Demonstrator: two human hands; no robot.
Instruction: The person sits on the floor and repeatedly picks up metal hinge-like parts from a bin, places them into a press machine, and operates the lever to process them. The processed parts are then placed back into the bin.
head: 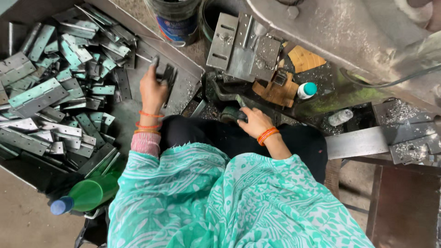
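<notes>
A grey machine frame (349, 32) is spread across the top right, and a dark metal tray (183, 87) is filled toward its left side with a heap of flat steel hinges (50, 96). At the tray's right edge, the left hand (153, 89) is closed around a dark hinge piece (168, 76), gripped between thumb and fingers and held just above the tray's bare floor. A slotted steel plate (243, 46) is seen bolted at the machine's near edge. The right hand (254, 121) is curled over a small dark knob (241, 115) just below that plate; what lies under the palm cannot be told. A green bottle (87, 195) with a blue cap is laid on its side at the tray's near corner, and a white bottle with a teal cap (307, 90) is stood beside the plate
</notes>
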